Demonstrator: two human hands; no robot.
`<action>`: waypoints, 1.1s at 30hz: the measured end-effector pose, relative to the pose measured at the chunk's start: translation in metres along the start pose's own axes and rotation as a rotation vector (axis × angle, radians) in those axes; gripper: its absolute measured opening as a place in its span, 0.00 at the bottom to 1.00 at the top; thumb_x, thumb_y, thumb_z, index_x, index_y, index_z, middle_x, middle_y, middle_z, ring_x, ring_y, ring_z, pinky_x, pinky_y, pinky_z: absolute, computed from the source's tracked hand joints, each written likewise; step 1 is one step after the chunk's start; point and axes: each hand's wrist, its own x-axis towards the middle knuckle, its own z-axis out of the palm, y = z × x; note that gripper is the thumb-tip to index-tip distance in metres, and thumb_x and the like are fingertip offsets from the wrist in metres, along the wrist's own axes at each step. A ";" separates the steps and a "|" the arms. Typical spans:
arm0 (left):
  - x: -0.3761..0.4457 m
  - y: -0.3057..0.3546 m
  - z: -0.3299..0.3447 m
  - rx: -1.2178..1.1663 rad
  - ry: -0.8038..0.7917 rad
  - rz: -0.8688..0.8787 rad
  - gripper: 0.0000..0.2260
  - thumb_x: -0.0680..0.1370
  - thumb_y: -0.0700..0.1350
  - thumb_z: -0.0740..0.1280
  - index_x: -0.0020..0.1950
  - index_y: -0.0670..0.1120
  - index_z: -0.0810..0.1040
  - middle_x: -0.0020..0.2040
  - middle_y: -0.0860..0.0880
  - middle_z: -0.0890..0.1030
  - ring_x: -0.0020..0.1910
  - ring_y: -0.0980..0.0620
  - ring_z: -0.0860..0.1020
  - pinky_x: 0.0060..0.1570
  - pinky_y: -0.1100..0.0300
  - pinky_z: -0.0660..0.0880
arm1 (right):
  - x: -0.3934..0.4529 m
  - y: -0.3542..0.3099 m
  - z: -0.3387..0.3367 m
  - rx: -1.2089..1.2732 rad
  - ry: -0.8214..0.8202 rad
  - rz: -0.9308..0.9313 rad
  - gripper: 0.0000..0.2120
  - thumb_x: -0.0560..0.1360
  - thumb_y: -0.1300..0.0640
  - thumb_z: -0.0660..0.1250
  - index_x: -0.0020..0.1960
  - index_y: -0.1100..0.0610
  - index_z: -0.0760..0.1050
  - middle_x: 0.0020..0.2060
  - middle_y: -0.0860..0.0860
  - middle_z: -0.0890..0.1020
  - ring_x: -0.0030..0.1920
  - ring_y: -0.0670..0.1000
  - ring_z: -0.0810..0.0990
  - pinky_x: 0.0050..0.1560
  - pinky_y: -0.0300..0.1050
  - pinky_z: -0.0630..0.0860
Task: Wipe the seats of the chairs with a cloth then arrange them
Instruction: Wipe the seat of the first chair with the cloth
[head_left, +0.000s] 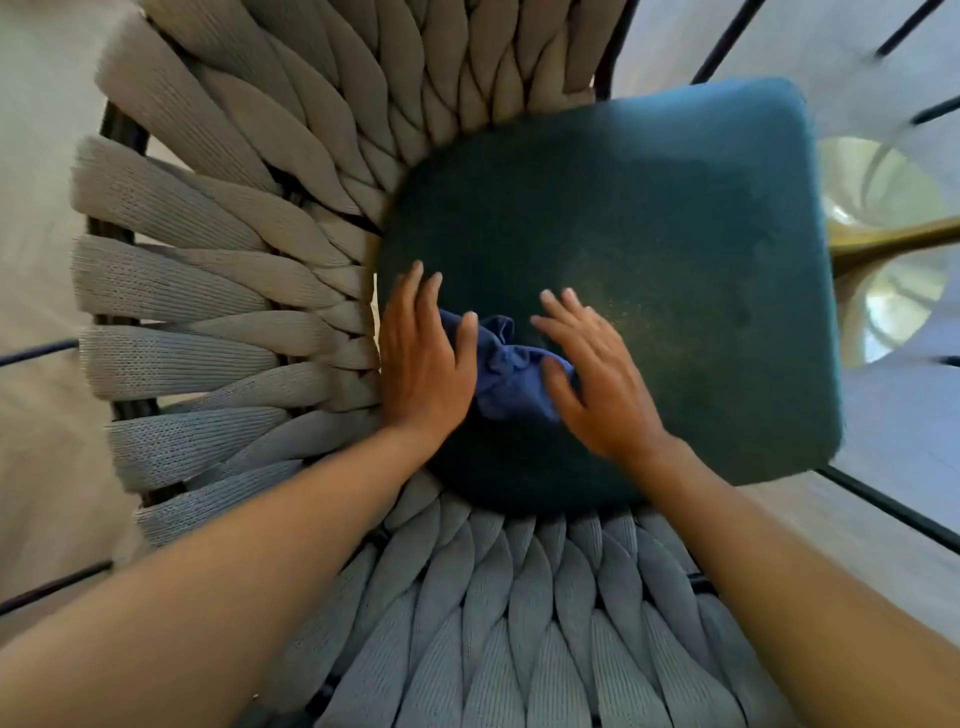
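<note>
Both hands lie flat on the seat (649, 270) with straight fingers: the left hand (423, 358) and right hand (597, 379) press the bunched blue cloth (506, 369) between them. Grey woven straps (218, 291) curve around the seat, and beyond it stands a gold table base (893, 244).

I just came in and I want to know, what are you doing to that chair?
A person is wiping a chair. Both hands are on a crumpled blue cloth that lies on the dark teal cushioned seat. The left hand lies flat over the cloth's left end, near the woven grey rope backrest. The right hand presses its right end with spread fingers. A round gold table base shows beyond the seat.
</note>
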 end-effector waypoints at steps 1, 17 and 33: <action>-0.018 0.012 0.009 -0.012 -0.008 -0.054 0.30 0.83 0.60 0.55 0.80 0.43 0.59 0.81 0.44 0.56 0.80 0.46 0.55 0.78 0.48 0.56 | -0.006 0.012 -0.010 -0.044 0.078 0.086 0.19 0.82 0.58 0.61 0.72 0.61 0.72 0.76 0.56 0.68 0.80 0.53 0.59 0.80 0.54 0.55; -0.045 0.064 0.113 -0.007 0.103 -0.114 0.24 0.86 0.44 0.55 0.80 0.35 0.56 0.81 0.38 0.53 0.81 0.40 0.51 0.78 0.48 0.51 | -0.133 0.122 -0.049 -0.452 0.285 0.714 0.29 0.85 0.47 0.53 0.82 0.52 0.49 0.82 0.56 0.47 0.82 0.57 0.44 0.80 0.60 0.44; -0.019 0.132 0.116 -0.281 -0.111 0.568 0.20 0.85 0.37 0.57 0.77 0.35 0.64 0.78 0.39 0.64 0.79 0.43 0.61 0.78 0.57 0.56 | -0.138 0.123 -0.053 -0.366 0.219 0.713 0.29 0.85 0.45 0.48 0.83 0.50 0.43 0.82 0.54 0.42 0.81 0.53 0.37 0.80 0.58 0.37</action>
